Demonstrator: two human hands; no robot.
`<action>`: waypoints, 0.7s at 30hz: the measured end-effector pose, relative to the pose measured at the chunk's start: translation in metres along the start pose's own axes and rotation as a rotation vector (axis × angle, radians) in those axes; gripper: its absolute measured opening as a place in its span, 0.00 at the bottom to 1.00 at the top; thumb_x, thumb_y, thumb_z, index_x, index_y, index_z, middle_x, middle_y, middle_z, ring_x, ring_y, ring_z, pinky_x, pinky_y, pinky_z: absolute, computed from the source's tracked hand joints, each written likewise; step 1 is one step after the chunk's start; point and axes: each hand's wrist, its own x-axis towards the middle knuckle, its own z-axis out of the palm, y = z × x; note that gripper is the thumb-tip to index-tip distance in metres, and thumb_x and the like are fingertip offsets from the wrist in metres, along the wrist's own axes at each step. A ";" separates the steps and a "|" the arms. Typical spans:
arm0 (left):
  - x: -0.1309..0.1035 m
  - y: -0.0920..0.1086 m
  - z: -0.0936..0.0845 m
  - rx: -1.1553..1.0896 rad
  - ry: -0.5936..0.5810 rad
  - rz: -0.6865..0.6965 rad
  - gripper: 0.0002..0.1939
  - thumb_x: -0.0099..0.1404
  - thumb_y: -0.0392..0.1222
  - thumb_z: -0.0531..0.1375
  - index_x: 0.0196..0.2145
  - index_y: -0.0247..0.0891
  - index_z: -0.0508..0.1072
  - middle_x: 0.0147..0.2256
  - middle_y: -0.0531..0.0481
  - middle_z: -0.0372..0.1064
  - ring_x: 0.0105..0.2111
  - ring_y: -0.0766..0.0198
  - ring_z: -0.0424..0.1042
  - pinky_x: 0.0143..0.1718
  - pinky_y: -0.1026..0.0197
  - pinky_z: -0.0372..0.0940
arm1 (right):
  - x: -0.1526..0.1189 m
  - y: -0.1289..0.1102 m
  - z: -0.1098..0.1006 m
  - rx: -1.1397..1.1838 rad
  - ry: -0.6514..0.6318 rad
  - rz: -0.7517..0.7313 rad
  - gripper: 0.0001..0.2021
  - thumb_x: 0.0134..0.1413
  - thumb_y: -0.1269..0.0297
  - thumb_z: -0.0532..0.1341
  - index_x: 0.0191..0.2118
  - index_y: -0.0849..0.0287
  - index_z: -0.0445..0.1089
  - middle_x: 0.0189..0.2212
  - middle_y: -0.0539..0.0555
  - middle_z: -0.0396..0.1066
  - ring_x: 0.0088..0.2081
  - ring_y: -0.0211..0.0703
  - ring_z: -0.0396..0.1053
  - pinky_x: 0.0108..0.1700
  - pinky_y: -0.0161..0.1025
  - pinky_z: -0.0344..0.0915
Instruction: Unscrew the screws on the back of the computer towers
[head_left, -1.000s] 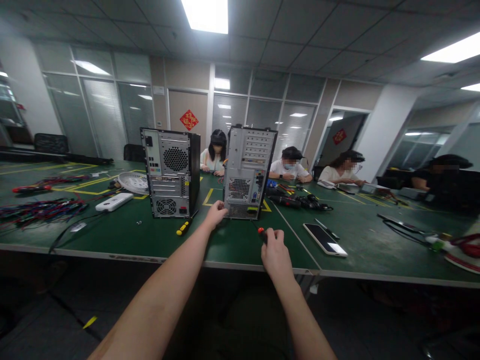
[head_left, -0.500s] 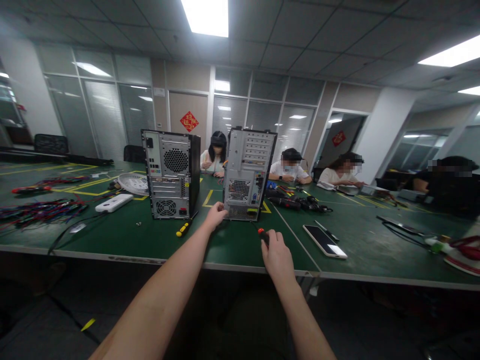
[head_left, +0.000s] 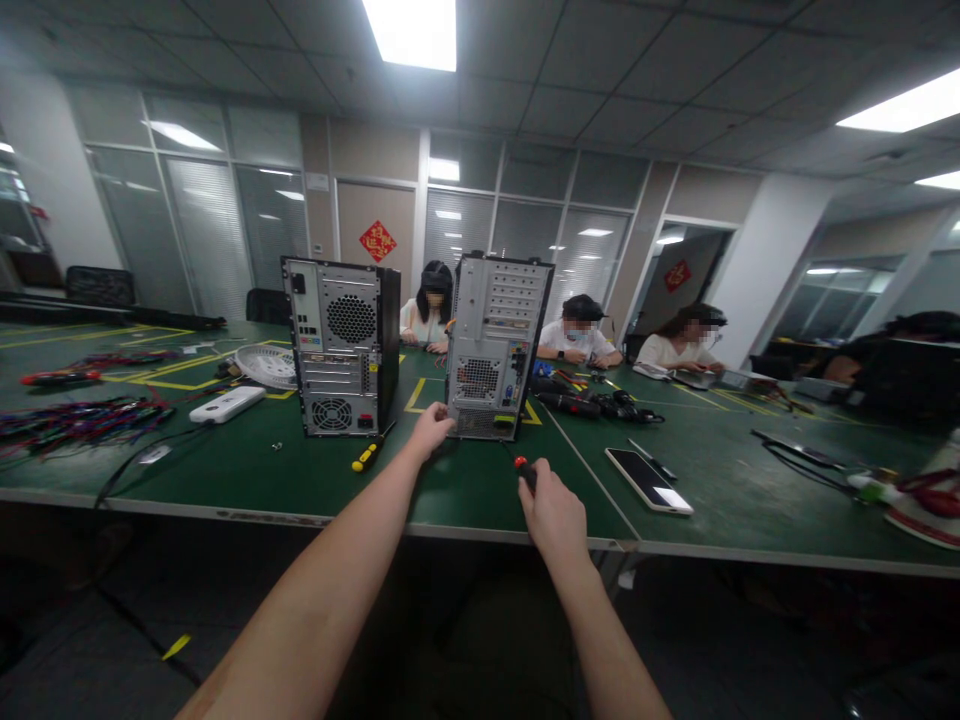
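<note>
Two computer cases stand upright side by side on the green table, their rear panels facing me. At the lower left edge of the right-hand computer case (head_left: 480, 385), my left hand (head_left: 433, 430) has its fingers closed against the corner. My right hand (head_left: 556, 508) is wrapped round the handle of a screwdriver (head_left: 523, 466) with a red and black grip. Its shaft points toward the base of that case, and its tip is hard to make out. The other computer case (head_left: 341, 350) is to the left, with a yellow and black screwdriver (head_left: 366, 457) lying by its base.
A phone (head_left: 649, 482) lies right of my right hand, a pen-like tool beside it. Bundled wires (head_left: 82, 415), a white power strip (head_left: 227, 404) and a white basket (head_left: 266, 366) are at left. Black tools and cables (head_left: 600, 405) lie behind. Several people sit across the table.
My right hand and the screwdriver have shifted very slightly left. My left hand stays at the case's corner, and both cases stand where they were.
</note>
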 end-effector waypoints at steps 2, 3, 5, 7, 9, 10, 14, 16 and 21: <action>0.000 0.000 0.000 0.002 0.003 0.000 0.08 0.51 0.31 0.62 0.30 0.38 0.68 0.26 0.56 0.65 0.29 0.65 0.65 0.35 0.61 0.58 | 0.001 0.001 0.001 0.002 0.000 0.008 0.07 0.73 0.60 0.55 0.50 0.56 0.61 0.40 0.53 0.76 0.36 0.44 0.77 0.30 0.37 0.55; 0.000 0.001 0.000 0.003 0.003 -0.001 0.08 0.51 0.31 0.62 0.30 0.38 0.68 0.26 0.56 0.65 0.29 0.65 0.65 0.35 0.61 0.58 | 0.001 0.001 0.001 0.008 -0.005 0.015 0.07 0.73 0.59 0.54 0.49 0.56 0.61 0.40 0.53 0.76 0.36 0.44 0.77 0.31 0.37 0.55; -0.001 0.002 0.000 0.007 -0.002 -0.006 0.08 0.51 0.32 0.61 0.30 0.39 0.68 0.26 0.56 0.65 0.29 0.65 0.65 0.34 0.61 0.58 | 0.001 0.001 0.002 0.022 -0.017 0.031 0.07 0.73 0.59 0.54 0.49 0.56 0.61 0.40 0.54 0.77 0.36 0.44 0.77 0.31 0.36 0.55; -0.002 0.003 -0.001 0.011 -0.007 -0.010 0.08 0.52 0.32 0.61 0.30 0.39 0.68 0.26 0.56 0.66 0.29 0.65 0.65 0.34 0.61 0.58 | 0.001 0.001 0.002 0.035 -0.026 0.046 0.07 0.73 0.58 0.54 0.49 0.56 0.61 0.39 0.54 0.77 0.36 0.45 0.77 0.32 0.36 0.56; -0.002 0.003 -0.001 0.012 -0.010 -0.009 0.08 0.51 0.32 0.62 0.31 0.39 0.68 0.26 0.56 0.66 0.29 0.65 0.65 0.34 0.61 0.58 | 0.000 -0.001 0.000 0.048 -0.032 0.065 0.08 0.73 0.58 0.54 0.49 0.56 0.61 0.38 0.55 0.77 0.37 0.45 0.78 0.33 0.36 0.56; -0.002 0.003 -0.001 0.011 -0.012 -0.007 0.08 0.52 0.33 0.62 0.31 0.39 0.68 0.27 0.56 0.66 0.29 0.65 0.65 0.34 0.61 0.58 | -0.001 -0.002 -0.001 0.054 -0.040 0.076 0.08 0.73 0.58 0.53 0.49 0.56 0.61 0.37 0.55 0.77 0.37 0.46 0.78 0.33 0.37 0.57; -0.003 0.003 -0.001 0.015 -0.004 -0.007 0.07 0.52 0.32 0.62 0.30 0.39 0.68 0.26 0.56 0.65 0.29 0.64 0.65 0.34 0.61 0.58 | -0.002 -0.007 -0.007 0.080 -0.075 0.127 0.09 0.73 0.57 0.52 0.49 0.57 0.61 0.35 0.55 0.77 0.38 0.48 0.78 0.35 0.37 0.58; -0.003 0.004 -0.002 0.014 -0.001 -0.009 0.07 0.52 0.32 0.61 0.30 0.39 0.68 0.26 0.57 0.65 0.29 0.65 0.64 0.34 0.61 0.58 | -0.002 -0.010 -0.009 0.098 -0.086 0.149 0.10 0.73 0.56 0.52 0.50 0.57 0.61 0.35 0.56 0.77 0.38 0.48 0.78 0.35 0.37 0.59; -0.005 0.007 -0.002 0.018 -0.013 -0.016 0.07 0.52 0.32 0.62 0.30 0.39 0.68 0.26 0.57 0.65 0.29 0.64 0.64 0.34 0.61 0.58 | -0.001 -0.011 -0.009 0.111 -0.104 0.181 0.10 0.74 0.55 0.52 0.49 0.56 0.61 0.33 0.55 0.76 0.38 0.50 0.78 0.35 0.38 0.58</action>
